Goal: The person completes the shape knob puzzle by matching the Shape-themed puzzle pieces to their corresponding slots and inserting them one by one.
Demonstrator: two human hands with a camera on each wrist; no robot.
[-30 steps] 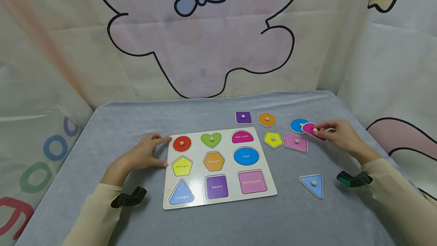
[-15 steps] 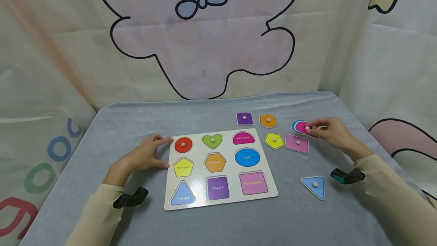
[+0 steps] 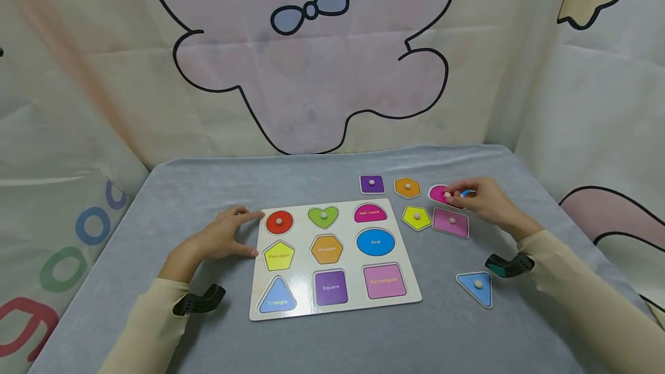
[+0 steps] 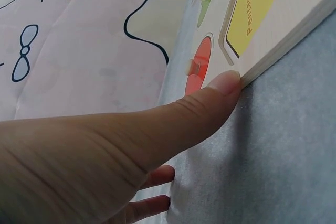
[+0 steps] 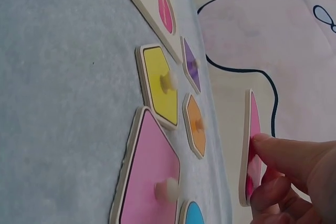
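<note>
Pinching its knob [image 3: 447, 195], our right hand [image 3: 483, 199] holds the magenta half-round piece [image 3: 437, 193] above the tablecloth [image 3: 363, 342], near the pink rectangle [image 3: 460, 228]; we judge it light, stiff and smooth, best gripped there. Our left hand [image 3: 218, 237], unclenched, touches the puzzle board [image 3: 302, 273].

Plain cream long sleeves, the left sleeve [image 3: 139, 328] and the right sleeve [image 3: 582, 287], crease near the cuffs. A black, curved left wrist device [image 3: 200, 301] matches the right wrist device [image 3: 510, 266], which shows a green patch.
</note>
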